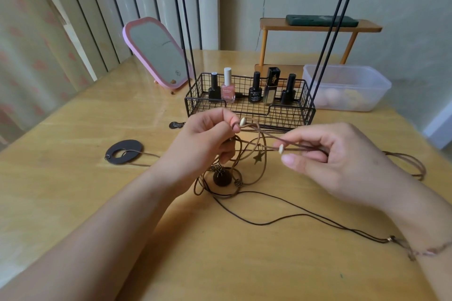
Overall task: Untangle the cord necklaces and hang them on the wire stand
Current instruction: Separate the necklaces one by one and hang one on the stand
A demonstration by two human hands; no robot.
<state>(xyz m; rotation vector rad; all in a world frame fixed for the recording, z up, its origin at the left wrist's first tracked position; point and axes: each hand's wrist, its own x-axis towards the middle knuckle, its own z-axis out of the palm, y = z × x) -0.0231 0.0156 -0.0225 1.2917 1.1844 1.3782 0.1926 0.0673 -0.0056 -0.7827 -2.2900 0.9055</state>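
Observation:
My left hand (208, 137) pinches a brown cord necklace (263, 138) next to a pale bead (242, 121). My right hand (335, 154) pinches the same cord by a second pale bead (281, 149), so the cord stretches between both hands above the table. Below them lies a tangle of brown cords (220, 178) with a dark round pendant (222, 178) and a small star charm (257, 158). A thin dark cord (281, 221) trails to the right. A dark ring pendant (124, 151) lies at the left. The black wire stand (249, 107) rises behind my hands, its hooks at the top edge.
The stand's basket holds several nail polish bottles (228, 88). A pink mirror (156, 52) leans at the back left. A clear plastic box (347, 87) and a small wooden shelf (318, 27) stand at the back right. More cord loops (408, 164) lie at the right.

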